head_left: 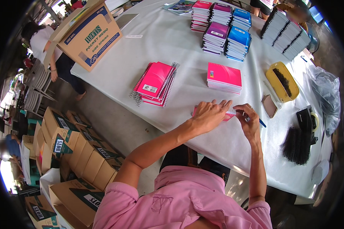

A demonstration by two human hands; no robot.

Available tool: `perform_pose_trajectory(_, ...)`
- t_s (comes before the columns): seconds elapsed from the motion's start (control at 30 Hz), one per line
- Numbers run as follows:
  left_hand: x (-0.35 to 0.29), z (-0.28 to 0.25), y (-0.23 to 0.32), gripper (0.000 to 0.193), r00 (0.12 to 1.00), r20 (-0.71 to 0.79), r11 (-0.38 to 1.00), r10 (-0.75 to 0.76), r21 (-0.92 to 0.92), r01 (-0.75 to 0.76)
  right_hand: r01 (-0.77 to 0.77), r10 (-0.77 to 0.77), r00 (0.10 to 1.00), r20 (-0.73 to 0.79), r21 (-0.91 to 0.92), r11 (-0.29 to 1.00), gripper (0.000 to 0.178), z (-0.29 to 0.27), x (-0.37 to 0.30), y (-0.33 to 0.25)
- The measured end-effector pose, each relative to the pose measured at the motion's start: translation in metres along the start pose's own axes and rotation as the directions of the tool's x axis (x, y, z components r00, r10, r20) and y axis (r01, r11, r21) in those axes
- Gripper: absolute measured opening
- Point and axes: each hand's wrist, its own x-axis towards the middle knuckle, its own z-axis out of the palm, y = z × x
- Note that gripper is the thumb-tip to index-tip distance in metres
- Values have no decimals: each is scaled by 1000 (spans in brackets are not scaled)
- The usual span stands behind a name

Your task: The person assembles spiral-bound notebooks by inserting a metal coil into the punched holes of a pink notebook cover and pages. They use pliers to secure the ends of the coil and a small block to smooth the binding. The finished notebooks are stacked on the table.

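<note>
Close to the table's near edge, a small pink notebook (228, 117) lies mostly covered by my hands. My left hand (210, 115) rests flat across its cover, fingers stretched out and pointing right. At the notebook's right edge my right hand (249, 120) is closed in a pinch; what sits between the fingertips is too small to make out. A thin blue, pointed thing (262, 123) sticks out beside that hand. Just beyond is a neat stack of pink notebooks (224, 77). Farther left, spiral-bound pink notebooks (155, 83) are piled with coils sticking out at the sides.
Purple (216, 33) and blue notebook stacks (239, 40) stand at the back. To the right are a yellow tub (279, 70) of black coils, a tape dispenser (306, 120), a black coil bundle (295, 147) and plastic bags (325, 95). Cardboard boxes (80, 149) fill the floor at left.
</note>
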Motion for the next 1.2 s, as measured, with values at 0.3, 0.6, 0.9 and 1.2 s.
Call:
perform_pose_trajectory(0.3,1,-8,1,55,999,48,1000,-18,3,18,-102,67,987,149,242,965,19,-15,3,6)
perform_pose_trajectory(0.6,9,-19,-3,49,996,85,999,-9,-52,13,-59,-23,956,293,270,961,18,-28,14,10)
perform_pose_trajectory(0.9,14,-13,-7,50,997,74,998,-34,-42,37,123,-125,987,101,24,992,23,-25,14,3)
perform_pose_trajectory(1.2,18,-28,2,50,975,195,993,-108,-25,115,-83,53,984,169,179,980,17,-24,9,6)
